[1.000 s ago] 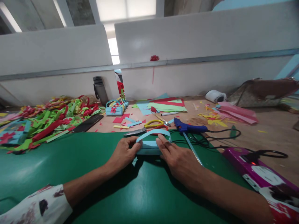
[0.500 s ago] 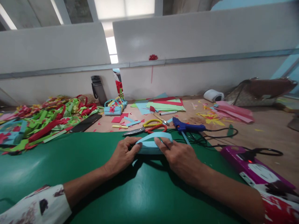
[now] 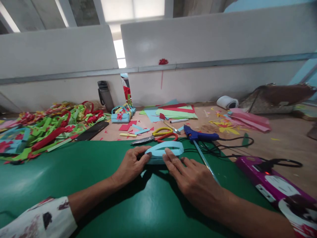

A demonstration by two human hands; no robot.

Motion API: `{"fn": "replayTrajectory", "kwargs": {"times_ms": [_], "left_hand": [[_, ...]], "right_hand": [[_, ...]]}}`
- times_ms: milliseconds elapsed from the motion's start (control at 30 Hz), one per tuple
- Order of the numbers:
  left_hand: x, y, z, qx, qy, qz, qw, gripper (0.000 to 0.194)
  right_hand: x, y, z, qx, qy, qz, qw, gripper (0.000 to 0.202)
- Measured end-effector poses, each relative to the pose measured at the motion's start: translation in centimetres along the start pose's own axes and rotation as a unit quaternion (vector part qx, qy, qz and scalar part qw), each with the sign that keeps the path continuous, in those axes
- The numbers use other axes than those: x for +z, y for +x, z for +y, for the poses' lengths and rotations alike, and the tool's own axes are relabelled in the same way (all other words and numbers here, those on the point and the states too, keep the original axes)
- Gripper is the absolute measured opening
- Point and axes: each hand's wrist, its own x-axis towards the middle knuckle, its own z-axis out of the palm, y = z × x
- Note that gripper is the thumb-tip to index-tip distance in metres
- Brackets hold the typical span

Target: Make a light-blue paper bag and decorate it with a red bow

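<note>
A small light-blue paper handbag with a looped paper strip for a handle is held just over the green mat. My left hand pinches its left end between thumb and fingers. On the right, my right hand has its fingers stretched out, the fingertips resting against the bag's front; its thumb is hidden. Behind the bag lie scissors with yellow and red handles. A blue glue gun rests beyond my right hand, a long glue stick sticking out of it.
The green mat covers the near table. At left are a pile of paper flowers and strips, a phone and a bottle. A finished blue bag stands behind. A purple power strip with cables lies right.
My right hand has slid down and right, easing off the handle with its fingers straighter. More of the bag's right end and the glue stick now shows. My left hand keeps its hold.
</note>
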Motion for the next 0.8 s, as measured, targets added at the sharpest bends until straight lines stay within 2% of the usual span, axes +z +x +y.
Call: {"fn": "replayTrajectory", "kwargs": {"times_ms": [333, 567, 667, 800], "left_hand": [[0.1, 0.0, -0.6, 0.003, -0.022, 0.011, 1.0, 0.029], [0.0, 0.1, -1.3, 0.098, -0.043, 0.02, 0.994, 0.02], [0.0, 0.1, -1.6, 0.114, -0.041, 0.011, 0.993, 0.016], [0.3, 0.5, -1.9, 0.167, -0.001, -0.013, 0.986, 0.038]], "right_hand": [[0.5, 0.0, -0.2, 0.002, 0.019, 0.001, 1.0, 0.035], [1.3, 0.0, 0.5, 0.006, 0.049, -0.03, 0.998, 0.037], [1.2, 0.0, 0.6, 0.002, 0.078, -0.012, 0.997, 0.036], [1.1, 0.1, 0.8, -0.003, 0.102, 0.011, 0.995, 0.031]]}}
